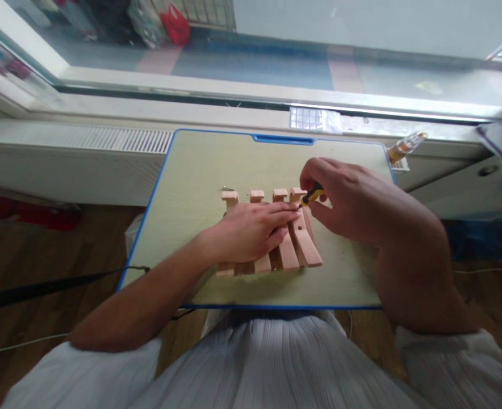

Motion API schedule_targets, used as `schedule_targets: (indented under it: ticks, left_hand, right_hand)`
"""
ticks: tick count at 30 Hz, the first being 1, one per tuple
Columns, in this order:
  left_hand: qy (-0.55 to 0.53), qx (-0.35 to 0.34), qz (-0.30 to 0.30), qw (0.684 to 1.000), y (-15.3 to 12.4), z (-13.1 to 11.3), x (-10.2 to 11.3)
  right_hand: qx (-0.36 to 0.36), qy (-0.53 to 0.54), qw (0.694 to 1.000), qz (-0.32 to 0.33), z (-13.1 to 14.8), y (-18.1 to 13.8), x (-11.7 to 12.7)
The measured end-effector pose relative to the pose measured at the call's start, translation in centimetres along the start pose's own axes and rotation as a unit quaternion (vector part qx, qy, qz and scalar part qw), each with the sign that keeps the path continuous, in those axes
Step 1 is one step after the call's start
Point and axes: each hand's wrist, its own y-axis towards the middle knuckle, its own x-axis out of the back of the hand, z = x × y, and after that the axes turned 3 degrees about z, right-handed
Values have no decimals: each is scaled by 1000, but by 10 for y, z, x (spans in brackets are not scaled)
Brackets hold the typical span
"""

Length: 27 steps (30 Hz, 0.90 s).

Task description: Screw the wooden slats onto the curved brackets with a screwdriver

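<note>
Two bare hands are at work on one pale pinkish wooden rack with a row of flat bars (309, 250), which lies in the middle of a light yellow-green table top with a blue edge (204, 159). The left hand (249, 232) lies flat across the bars, its fingers stretched out and close together, not wrapped around anything. It looks like it is pressing down, maybe to stop the wood from sliding or turning. The right hand (344, 196) has its fingers curled around a small yellow and black screwdriver (312, 195). The tool leans, with its tip down at the bar farthest to the right. The left fingertips rest just beside that tip, perhaps to steady the spot. Whether a screw sits under the tip is too small to tell.

The rack looks smooth and clean. Four bars show, side by side with gaps between them. Their far ends bend up like little hooks, and their near ends are flat and plain. The bar on the right has a small dark round hole below the tool. The left hand hides much of the middle. A thin shiny metal piece (228, 188) lies on the table, just past the hook on the left.
</note>
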Motion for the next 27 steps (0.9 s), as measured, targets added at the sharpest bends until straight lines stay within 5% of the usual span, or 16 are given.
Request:
schedule_targets:
  ticks: [16, 27]
  left_hand:
    - [-2, 0, 1, 1000, 1, -3, 2]
    - [3, -5, -8, 1000, 0, 0, -2]
  right_hand:
    - [11, -29, 999, -13, 7, -2, -4]
    - [-77, -105, 991, -30, 8, 7, -5]
